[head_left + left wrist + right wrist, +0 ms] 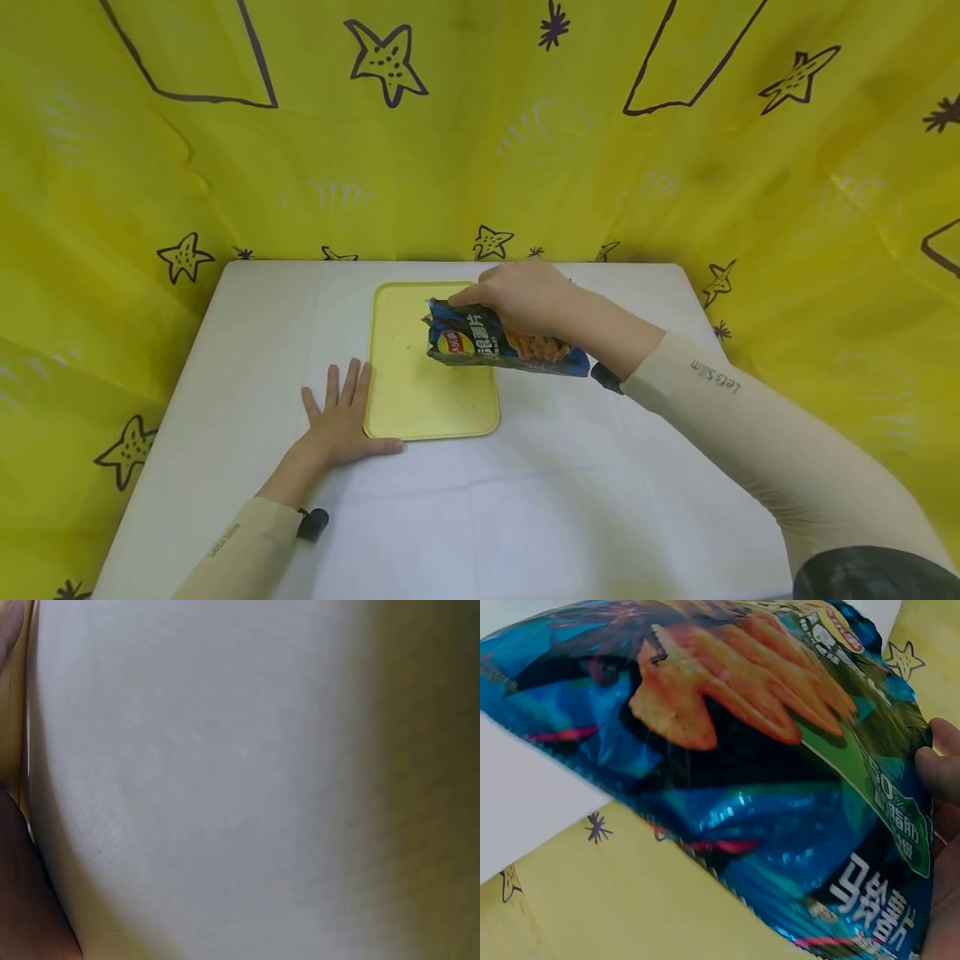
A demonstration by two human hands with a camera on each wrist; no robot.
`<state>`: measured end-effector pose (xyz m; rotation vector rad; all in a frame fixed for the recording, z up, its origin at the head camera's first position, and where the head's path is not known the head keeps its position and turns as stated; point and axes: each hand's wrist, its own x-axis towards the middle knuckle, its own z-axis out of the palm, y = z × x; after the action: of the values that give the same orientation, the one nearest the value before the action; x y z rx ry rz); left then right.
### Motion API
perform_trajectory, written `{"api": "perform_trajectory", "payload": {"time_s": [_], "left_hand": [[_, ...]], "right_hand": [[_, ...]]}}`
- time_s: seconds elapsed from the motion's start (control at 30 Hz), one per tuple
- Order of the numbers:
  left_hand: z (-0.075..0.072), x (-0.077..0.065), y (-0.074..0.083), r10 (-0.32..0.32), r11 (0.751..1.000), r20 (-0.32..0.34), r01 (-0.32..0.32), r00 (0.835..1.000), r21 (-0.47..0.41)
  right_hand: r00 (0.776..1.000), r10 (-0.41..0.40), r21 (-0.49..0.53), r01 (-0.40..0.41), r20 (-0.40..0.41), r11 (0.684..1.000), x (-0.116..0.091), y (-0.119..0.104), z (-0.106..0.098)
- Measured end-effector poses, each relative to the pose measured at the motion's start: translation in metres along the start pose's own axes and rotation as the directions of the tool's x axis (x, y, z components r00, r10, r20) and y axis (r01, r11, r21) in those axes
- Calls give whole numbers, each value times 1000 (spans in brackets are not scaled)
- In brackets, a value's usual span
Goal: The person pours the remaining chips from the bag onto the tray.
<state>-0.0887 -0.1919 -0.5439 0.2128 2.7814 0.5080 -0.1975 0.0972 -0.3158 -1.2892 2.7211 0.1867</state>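
Observation:
A blue and dark chip bag (pixel 491 340), printed with ridged potato chips, is tipped on its side over a yellow tray (pixel 427 404). My right hand (pixel 528 293) grips its upper edge from above. The left end of the bag, over the tray, looks torn and ragged. A few tiny crumbs dot the tray's surface. At the tray's lower left corner rests my left hand (pixel 337 432), fingers spread along the left side and thumb along the front rim. In the right wrist view the bag (pixel 735 787) fills most of the picture, with fingers (pixel 945 769) at its right edge.
The tray lies on a table with a white cloth (pixel 585 467). Behind and beside it hangs a yellow curtain (pixel 450 158) with starfish drawings. Dark wrist cameras are strapped at both sleeves. Mostly blurred white cloth (pixel 202 780) fills the left wrist view.

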Motion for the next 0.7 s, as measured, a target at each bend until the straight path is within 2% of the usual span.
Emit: {"api": "perform_trajectory", "payload": {"time_s": [0.33, 0.7], "left_hand": [[1, 3, -3, 6, 1000, 3, -6, 1000, -2], [3, 3, -3, 5, 1000, 4, -5, 1000, 3]], "right_hand": [[999, 44, -3, -44, -12, 999, 3, 1, -11], [1000, 8, -49, -7, 23, 999, 4, -5, -12]]}}
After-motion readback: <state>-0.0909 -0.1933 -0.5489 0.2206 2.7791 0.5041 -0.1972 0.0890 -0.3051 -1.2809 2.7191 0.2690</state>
